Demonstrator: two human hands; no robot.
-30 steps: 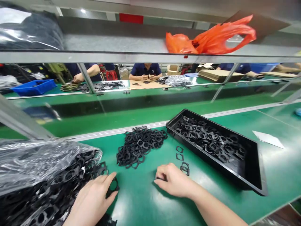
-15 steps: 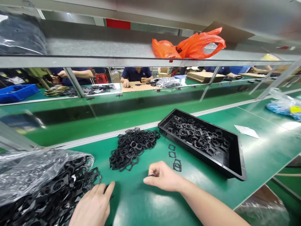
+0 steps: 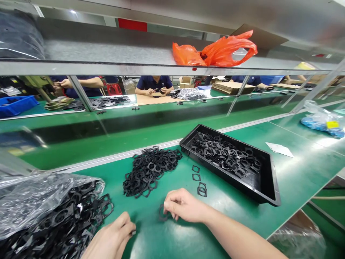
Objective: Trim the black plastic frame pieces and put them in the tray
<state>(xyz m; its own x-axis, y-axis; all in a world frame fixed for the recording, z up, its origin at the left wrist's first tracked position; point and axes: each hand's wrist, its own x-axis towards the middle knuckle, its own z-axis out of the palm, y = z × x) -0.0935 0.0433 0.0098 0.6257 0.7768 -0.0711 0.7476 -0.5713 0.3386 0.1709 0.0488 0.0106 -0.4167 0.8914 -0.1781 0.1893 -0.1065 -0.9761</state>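
Note:
My right hand (image 3: 183, 205) is over the green tabletop, its fingers closed on a thin black ring-shaped frame (image 3: 162, 213). The frame is blurred and sticks out left of the fingertips. My left hand (image 3: 114, 233) is at lower left, beside a plastic bag of black parts (image 3: 67, 219). Its fingers are pressed together, and what is at their tips is mostly hidden. Beyond the hands lies a heap of black ring-shaped frames (image 3: 153, 169). Several single frames (image 3: 202, 189) lie right of the heap, by a black tray (image 3: 271, 180) with many similar parts in it.
A metal shelf (image 3: 107, 67) crosses above the bench, with an orange plastic bag (image 3: 229, 50) on it. White paper (image 3: 279, 149) and a clear bag with blue contents (image 3: 322, 124) lie to the right. Co-workers (image 3: 153, 84) sit at the opposite bench.
My right hand has turned a little, and the black frame now shows left of its fingers. My left hand has shifted slightly down, its fingers drawn together toward the right.

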